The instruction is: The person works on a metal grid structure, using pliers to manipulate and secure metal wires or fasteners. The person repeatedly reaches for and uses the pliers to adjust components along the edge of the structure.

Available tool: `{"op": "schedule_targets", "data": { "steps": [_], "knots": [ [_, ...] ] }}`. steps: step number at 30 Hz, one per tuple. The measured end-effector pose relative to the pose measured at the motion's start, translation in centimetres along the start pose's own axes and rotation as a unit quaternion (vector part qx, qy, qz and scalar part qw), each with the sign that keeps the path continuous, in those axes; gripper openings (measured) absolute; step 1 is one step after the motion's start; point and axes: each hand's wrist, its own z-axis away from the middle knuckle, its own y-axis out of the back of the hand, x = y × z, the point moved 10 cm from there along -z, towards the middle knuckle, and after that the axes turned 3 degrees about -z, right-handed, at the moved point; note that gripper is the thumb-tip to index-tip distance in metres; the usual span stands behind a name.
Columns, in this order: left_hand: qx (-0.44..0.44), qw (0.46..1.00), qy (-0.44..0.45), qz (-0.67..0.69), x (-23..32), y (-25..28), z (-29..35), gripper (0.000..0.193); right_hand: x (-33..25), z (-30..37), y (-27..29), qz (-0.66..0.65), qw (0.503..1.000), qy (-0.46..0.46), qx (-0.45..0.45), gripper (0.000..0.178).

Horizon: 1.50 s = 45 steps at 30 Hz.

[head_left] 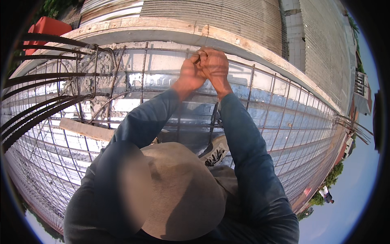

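My left hand [190,75] and my right hand [214,67] are pressed together above the far edge of the rebar mesh [251,83]. Both are closed, their fingers curled at a thin bar that runs alongside the timber edge board [260,48]. Whatever lies between the fingers is hidden. The mesh of thin steel bars spreads over pale, shiny ribbed sheets [264,97]. Blue-grey sleeves cover my arms. One of my patterned shoes [217,151] shows between them, over the mesh.
Thick ribbed bars [48,76] jut leftward from rough concrete [99,105]. A short wooden plank [85,129] lies on the mesh nearby. Past the edge board are corrugated roofing [227,20] and a red container [53,27]. More bar ends [355,126] stick out right; a person [326,195] appears far off.
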Motion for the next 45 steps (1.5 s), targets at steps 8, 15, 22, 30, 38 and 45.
{"op": "schedule_targets", "data": {
  "steps": [8, 15, 22, 30, 38, 45],
  "knots": [
    [0.043, 0.997, -0.031, -0.056, 0.8, -0.3, 0.6, 0.019, 3.8, 2.4, 0.3, -0.316, 0.937, -0.139, 0.055, 0.015],
    [0.051, 0.995, -0.026, -0.078, 0.7, -1.6, 1.4, 0.021, 7.7, -0.3, -2.0, -0.192, 0.944, -0.27, 0.011, 0.018],
    [0.053, 0.995, -0.039, -0.08, 0.7, -0.8, 0.9, 0.022, 5.2, -3.1, -2.6, -0.05, 0.993, -0.095, -0.048, 0.019],
    [0.064, 0.994, -0.056, -0.075, 0.6, -1.9, 1.8, 0.034, 5.0, -3.0, -4.8, -0.195, 0.96, -0.063, -0.193, 0.031],
    [0.054, 0.993, -0.069, -0.08, 1.2, -1.6, 1.9, 0.027, 5.2, -3.5, -4.6, -0.251, 0.93, -0.15, -0.224, 0.036],
    [0.139, 0.976, -0.074, -0.154, 0.8, -0.5, 1.6, 0.017, 4.9, -4.2, -3.5, -0.15, 0.949, -0.067, -0.268, 0.041]
  ]
}}
